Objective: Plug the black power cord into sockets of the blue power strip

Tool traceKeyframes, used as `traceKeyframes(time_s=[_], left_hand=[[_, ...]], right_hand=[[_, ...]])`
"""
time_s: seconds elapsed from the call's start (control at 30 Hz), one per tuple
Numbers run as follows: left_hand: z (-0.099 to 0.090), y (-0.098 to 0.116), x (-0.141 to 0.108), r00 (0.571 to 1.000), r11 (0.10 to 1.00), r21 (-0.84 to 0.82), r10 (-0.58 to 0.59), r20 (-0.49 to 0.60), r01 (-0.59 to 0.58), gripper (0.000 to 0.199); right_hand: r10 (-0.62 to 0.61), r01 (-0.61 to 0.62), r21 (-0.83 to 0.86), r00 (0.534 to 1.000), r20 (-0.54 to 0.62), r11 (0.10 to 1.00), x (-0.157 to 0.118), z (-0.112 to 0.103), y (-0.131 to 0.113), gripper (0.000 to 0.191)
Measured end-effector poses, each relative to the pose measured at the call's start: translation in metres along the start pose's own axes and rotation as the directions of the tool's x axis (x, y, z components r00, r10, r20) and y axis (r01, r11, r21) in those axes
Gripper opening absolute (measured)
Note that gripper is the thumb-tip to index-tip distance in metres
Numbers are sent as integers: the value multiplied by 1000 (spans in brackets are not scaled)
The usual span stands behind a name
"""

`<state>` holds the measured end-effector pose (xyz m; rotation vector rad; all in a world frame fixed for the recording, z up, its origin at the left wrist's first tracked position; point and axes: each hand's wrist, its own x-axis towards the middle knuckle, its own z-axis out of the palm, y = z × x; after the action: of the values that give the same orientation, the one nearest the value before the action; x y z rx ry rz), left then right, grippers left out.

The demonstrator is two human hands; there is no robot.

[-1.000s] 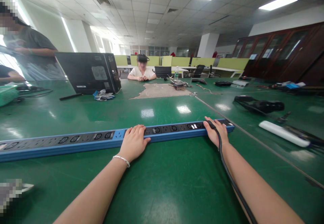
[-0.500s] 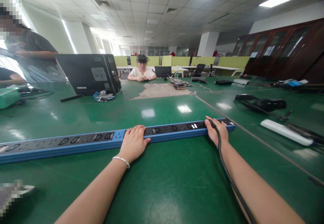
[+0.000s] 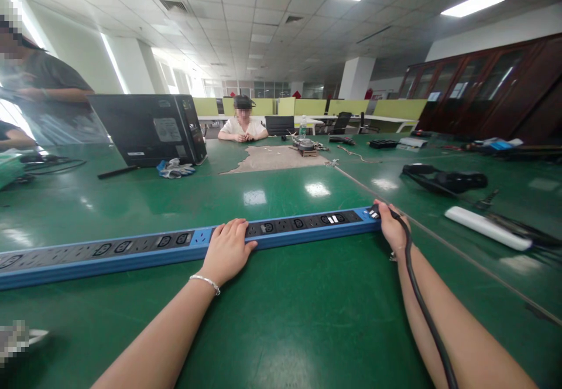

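Note:
A long blue power strip [image 3: 290, 238] with rows of black sockets lies across the table, running off the left edge of the view. My left hand [image 3: 229, 248] rests over its middle, fingers bent over the top and thumb along the near side. At the strip's right end, my right hand [image 3: 393, 228] is closed on the plug end of a black power cord [image 3: 415, 283]. The cord trails down over my right forearm. My fingers hide most of the plug, and I cannot tell whether it touches the strip.
On the green table [image 3: 281, 313] stand a black computer case [image 3: 144, 131] and, by it, gloves [image 3: 175, 169]. A white bar [image 3: 487, 228] and a black strapped item [image 3: 443, 179] lie right. One person [image 3: 243, 125] sits opposite; another [image 3: 48, 93] stands left.
My right hand has moved right along the strip with the plug, uncovering the sockets it was over. My left hand stays on the strip. The view has shifted slightly.

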<state>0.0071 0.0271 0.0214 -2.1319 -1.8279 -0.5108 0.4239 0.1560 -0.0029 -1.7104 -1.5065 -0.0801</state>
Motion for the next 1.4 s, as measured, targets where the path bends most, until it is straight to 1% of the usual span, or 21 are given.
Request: traceKeyframes(time_s=[0.1, 0.27, 0.5, 0.57, 0.7, 0.9, 1.1, 1.3, 1.4], left_hand=[[-1, 0, 0, 1000, 1000, 0, -7, 8, 7, 42], [-1, 1, 0, 1000, 1000, 4, -5, 9, 5, 42], [0, 1, 0, 1000, 1000, 22, -3, 12, 3, 43], [-1, 1, 0, 1000, 1000, 25, -2, 16, 2, 43], [-1, 1, 0, 1000, 1000, 24, -5, 20, 4, 44], [0, -1, 0, 1000, 1000, 8, 1, 4, -1, 43], [0, 0, 0, 1000, 1000, 15, 0, 0, 0, 43], [0, 1, 0, 1000, 1000, 24, -6, 3, 6, 43], [1, 0, 0, 1000, 1000, 23, -5, 2, 5, 43]], right_hand=[[55, -55, 0, 997, 45, 998, 0, 2, -9, 52], [39, -38, -12, 996, 84, 999, -1, 1, -21, 49], [14, 0, -78, 982, 187, 997, -2, 3, -24, 43], [9, 9, -96, 982, 189, 995, -3, 4, -23, 44], [-6, 24, -108, 987, 158, 994, -5, 5, -22, 45], [-28, 51, -167, 991, 134, 985, -12, 2, -24, 47], [30, 7, -206, 983, 180, 979, -16, -5, -30, 48], [102, -20, -265, 947, 303, 964, -5, -12, -35, 43], [98, -18, -260, 950, 297, 966, -4, -12, -35, 44]])
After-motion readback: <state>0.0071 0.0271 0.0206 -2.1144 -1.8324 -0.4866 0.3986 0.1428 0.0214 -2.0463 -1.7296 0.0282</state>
